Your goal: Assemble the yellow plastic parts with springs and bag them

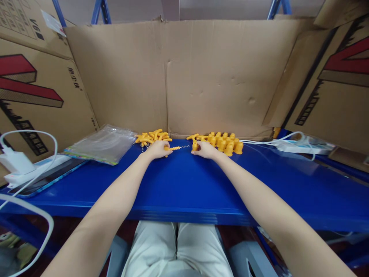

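My left hand [157, 149] is closed around the yellow handle of a corkscrew [175, 148]. Its threaded yellow shaft and thin metal spiral lie level and point right. Across a small gap, my right hand [206, 149] pinches a yellow cup-shaped sleeve [195, 146]. The spiral's tip stops just short of that sleeve. Behind my left hand lies a pile of yellow T-handled corkscrews [152, 136], some with spirals showing. Beside my right hand stand several yellow sleeves [229, 146] in rows. A T-shaped yellow handle [193, 136] shows just behind the held sleeve.
Clear plastic bags [105, 144] lie left on the blue table [184, 184]. Further left are a phone [47, 179] and a white power strip [21, 169] with cables. Another power strip [302, 146] sits at right. A cardboard wall [219, 77] closes the back.
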`<state>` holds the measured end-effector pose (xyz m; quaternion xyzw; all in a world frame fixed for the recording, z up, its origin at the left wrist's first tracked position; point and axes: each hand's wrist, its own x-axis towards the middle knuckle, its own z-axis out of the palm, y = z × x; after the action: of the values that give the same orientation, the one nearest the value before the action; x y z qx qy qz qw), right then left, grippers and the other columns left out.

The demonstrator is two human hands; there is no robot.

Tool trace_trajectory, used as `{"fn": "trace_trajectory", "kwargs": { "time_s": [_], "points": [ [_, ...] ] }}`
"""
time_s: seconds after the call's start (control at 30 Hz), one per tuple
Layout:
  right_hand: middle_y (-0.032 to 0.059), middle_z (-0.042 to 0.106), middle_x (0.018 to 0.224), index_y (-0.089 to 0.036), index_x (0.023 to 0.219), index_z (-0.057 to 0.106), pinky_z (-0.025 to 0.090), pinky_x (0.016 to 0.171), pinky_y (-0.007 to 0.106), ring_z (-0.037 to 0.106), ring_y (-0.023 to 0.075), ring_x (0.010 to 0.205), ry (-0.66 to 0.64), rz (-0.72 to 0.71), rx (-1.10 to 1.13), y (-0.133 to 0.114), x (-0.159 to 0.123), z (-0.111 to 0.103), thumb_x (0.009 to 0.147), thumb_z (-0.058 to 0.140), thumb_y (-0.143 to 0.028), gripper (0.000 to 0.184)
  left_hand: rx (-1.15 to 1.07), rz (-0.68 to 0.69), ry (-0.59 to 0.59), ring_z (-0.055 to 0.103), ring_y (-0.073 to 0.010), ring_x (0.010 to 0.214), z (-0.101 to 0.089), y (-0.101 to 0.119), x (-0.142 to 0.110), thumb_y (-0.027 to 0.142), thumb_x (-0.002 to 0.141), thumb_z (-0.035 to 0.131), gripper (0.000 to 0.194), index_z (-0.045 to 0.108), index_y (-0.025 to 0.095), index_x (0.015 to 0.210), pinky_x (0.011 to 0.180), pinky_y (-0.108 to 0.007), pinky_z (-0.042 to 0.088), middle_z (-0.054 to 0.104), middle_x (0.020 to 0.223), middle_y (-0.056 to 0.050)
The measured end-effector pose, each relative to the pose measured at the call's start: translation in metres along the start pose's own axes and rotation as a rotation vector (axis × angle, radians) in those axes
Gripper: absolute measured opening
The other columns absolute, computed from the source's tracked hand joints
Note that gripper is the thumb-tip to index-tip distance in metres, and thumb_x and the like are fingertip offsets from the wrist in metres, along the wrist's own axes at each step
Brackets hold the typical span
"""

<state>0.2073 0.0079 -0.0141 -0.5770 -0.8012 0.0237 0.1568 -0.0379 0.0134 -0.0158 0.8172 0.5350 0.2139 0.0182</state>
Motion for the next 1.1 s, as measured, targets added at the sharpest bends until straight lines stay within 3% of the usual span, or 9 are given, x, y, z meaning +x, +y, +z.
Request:
{"fn": "trace_trajectory", "kwargs": {
  "time_s": [0.1, 0.23, 0.83, 1.1],
  "points": [
    [0.0165, 0.06, 0.122, -0.012, 0.114, 0.058, 0.042, 0.087, 0.036, 0.057, 0.0284, 0.111, 0.055, -0.026, -0.207, -0.011, -0.006, -0.004, 0.083, 0.063, -0.031, 0.037, -0.007, -0.001, -0.019, 0.061, -0.0173, 0.064, 0.0, -0.001, 0.001, 0.037, 0.073, 0.062, 0.017, 0.066, 0.021, 0.077, 0.062, -0.028, 0.045, 0.067, 0.064, -0.001],
    [0.0168, 0.059, 0.124, -0.012, 0.119, 0.056, 0.037, 0.091, 0.041, 0.053, 0.0298, 0.116, 0.102, -0.036, -0.369, -0.023, -0.013, -0.006, 0.086, 0.049, -0.012, 0.034, -0.014, -0.003, -0.028, 0.061, -0.017, 0.063, 0.0, -0.002, 0.001, 0.037, 0.074, 0.062, 0.018, 0.066, 0.02, 0.078, 0.062, -0.027, 0.044, 0.067, 0.064, -0.001],
    [0.0172, 0.062, 0.12, -0.012, 0.116, 0.062, 0.033, 0.087, 0.04, 0.054, 0.0273, 0.111, 0.147, 0.021, -0.436, -0.03, -0.016, -0.009, 0.09, 0.037, -0.008, 0.036, -0.037, -0.027, -0.039, 0.061, -0.0175, 0.065, -0.001, 0.0, 0.002, 0.036, 0.072, 0.063, 0.019, 0.066, 0.02, 0.081, 0.067, -0.028, 0.045, 0.067, 0.063, -0.001],
    [0.0156, 0.061, 0.121, -0.013, 0.116, 0.062, 0.032, 0.089, 0.041, 0.053, 0.0281, 0.112, 0.153, -0.045, -0.446, -0.031, -0.015, -0.006, 0.09, 0.042, -0.01, 0.033, -0.032, -0.049, -0.044, 0.061, -0.0197, 0.066, -0.003, 0.006, 0.001, 0.038, 0.073, 0.063, 0.023, 0.067, 0.018, 0.085, 0.066, -0.03, 0.044, 0.067, 0.068, -0.003]
  ]
}}
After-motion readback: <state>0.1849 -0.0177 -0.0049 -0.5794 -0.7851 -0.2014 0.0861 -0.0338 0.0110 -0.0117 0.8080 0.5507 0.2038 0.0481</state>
